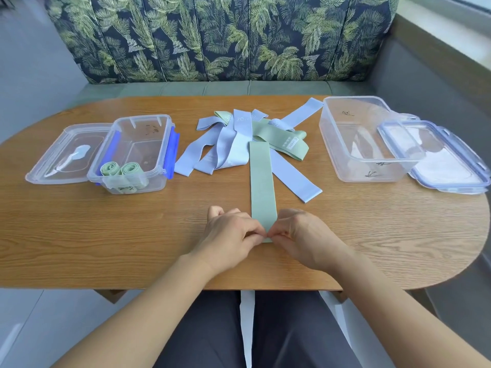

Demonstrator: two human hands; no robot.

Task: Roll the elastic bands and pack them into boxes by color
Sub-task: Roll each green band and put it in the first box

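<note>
Both hands pinch the near end of a flat green band: the left hand and right hand have thumbs and fingertips curled onto its end corners, close to the near edge of the wooden table. The band runs straight away from that edge toward the middle. There its far end meets a loose pile of bands, pale blue and green, crossed over one another.

Toward the table's left end stands a clear box with blue clips, holding two green rolls in its near corner. Its lid lies just beside it on the left. Toward the right end stands a larger clear box, its blue-rimmed lid touching its right side.

One blue band reads "20"; other labels are too small to read.

Beyond the far edge is a bench with a palm-leaf cushion.
</note>
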